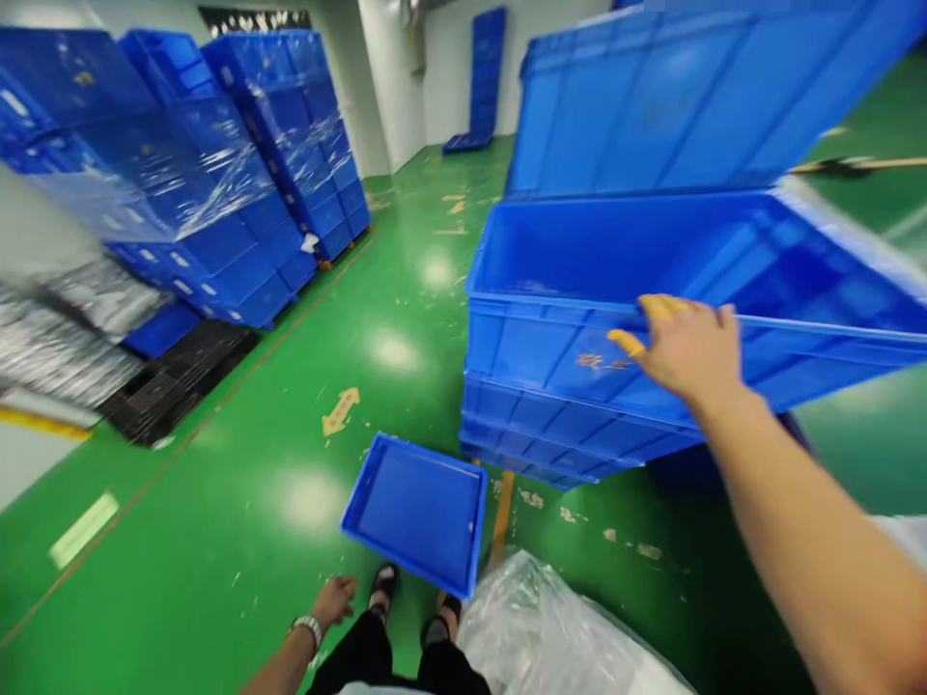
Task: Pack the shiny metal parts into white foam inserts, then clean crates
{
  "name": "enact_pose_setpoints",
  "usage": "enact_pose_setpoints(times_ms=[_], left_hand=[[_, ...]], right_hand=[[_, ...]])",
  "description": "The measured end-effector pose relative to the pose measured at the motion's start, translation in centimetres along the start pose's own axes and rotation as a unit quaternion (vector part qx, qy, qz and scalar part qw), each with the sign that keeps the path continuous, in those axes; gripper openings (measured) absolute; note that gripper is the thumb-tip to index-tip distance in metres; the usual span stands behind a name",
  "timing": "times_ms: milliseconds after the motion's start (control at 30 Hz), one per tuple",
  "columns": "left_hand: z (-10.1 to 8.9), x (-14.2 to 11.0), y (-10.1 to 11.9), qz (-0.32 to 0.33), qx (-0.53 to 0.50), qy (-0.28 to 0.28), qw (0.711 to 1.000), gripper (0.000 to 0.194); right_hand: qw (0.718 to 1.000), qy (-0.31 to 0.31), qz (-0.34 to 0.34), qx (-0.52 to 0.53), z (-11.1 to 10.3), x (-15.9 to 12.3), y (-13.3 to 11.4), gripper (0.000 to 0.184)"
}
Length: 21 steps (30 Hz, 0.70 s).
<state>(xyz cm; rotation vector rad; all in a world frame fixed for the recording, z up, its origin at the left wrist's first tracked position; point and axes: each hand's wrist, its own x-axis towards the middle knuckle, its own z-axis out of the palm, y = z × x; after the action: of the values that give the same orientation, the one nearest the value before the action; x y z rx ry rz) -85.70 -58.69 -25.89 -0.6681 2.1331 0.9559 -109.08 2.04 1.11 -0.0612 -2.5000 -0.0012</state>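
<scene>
My right hand (688, 352) grips the near rim of a large open blue plastic crate (536, 333), its thumb on the outer wall. Yellow finger covers show on the thumb and at least one finger. This crate sits on a stack of similar blue crates (536, 415), and its inside looks bare where I can see in. My left hand (334, 600), with a banded watch or bracelet at the wrist, hangs low by my feet, fingers loosely bent and holding nothing. Close to it, a shallow blue tray (420, 507) lies on the floor.
Another large blue crate (652, 101) stands tilted behind the open one. Wrapped stacks of blue crates (282, 135) line the left wall, with black pallets (174, 376) before them. Clear plastic film (550, 627) covers something at my right foot. The floor (275, 541) is green.
</scene>
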Motion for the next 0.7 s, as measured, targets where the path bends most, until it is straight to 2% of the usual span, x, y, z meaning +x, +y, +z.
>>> enact_pose_setpoints(times_ms=[67, 167, 267, 333, 367, 433, 467, 500, 567, 600, 700], left_hand=[[0.3, -0.1, -2.6, -0.057, -0.037, 0.033, 0.997, 0.031], [1.0, -0.7, -5.1, -0.108, -0.088, 0.064, 0.988, 0.033], [0.9, -1.2, -5.8, -0.132, -0.126, 0.071, 0.981, 0.037], [-0.2, -1.1, -4.7, -0.125, -0.146, 0.068, 0.979, 0.042], [-1.2, -0.8, -3.4, -0.114, -0.161, 0.065, 0.978, 0.045], [-3.9, 0.1, 0.9, -0.066, -0.210, 0.062, 0.974, 0.051], [-5.5, 0.5, 3.9, -0.028, -0.244, 0.059, 0.968, 0.055], [-7.2, 0.6, 7.5, 0.020, -0.280, 0.055, 0.958, 0.059], [-10.4, 0.2, 15.8, 0.139, -0.341, 0.025, 0.929, 0.066], [-11.8, -0.5, 20.2, 0.191, -0.350, 0.003, 0.917, 0.068], [-13.7, -3.3, 33.1, 0.332, -0.308, -0.062, 0.890, 0.069]], right_hand=[[0.999, -0.037, -0.012, -0.019, 2.4, 1.7, 1.4, 0.104], [0.995, -0.084, -0.022, -0.045, 4.5, 3.4, 3.7, 0.112], [0.992, -0.109, -0.003, -0.070, 3.9, 4.7, 4.4, 0.115], [0.991, -0.106, 0.017, -0.082, 2.3, 4.7, 3.4, 0.115], [0.991, -0.102, 0.024, -0.088, 1.4, 4.1, 2.4, 0.110], [0.991, -0.095, 0.020, -0.091, -0.6, 1.9, -0.2, 0.094], [0.993, -0.076, 0.015, -0.090, -1.5, 0.2, -1.8, 0.085], [0.996, -0.050, -0.023, -0.076, -2.2, -1.7, -3.5, 0.073], [0.993, 0.047, -0.084, -0.071, -3.4, -5.6, -6.8, 0.056], [0.990, 0.072, -0.103, -0.070, -4.0, -7.3, -8.3, 0.047], [0.981, 0.125, -0.136, -0.052, -6.0, -10.7, -10.9, 0.028]])
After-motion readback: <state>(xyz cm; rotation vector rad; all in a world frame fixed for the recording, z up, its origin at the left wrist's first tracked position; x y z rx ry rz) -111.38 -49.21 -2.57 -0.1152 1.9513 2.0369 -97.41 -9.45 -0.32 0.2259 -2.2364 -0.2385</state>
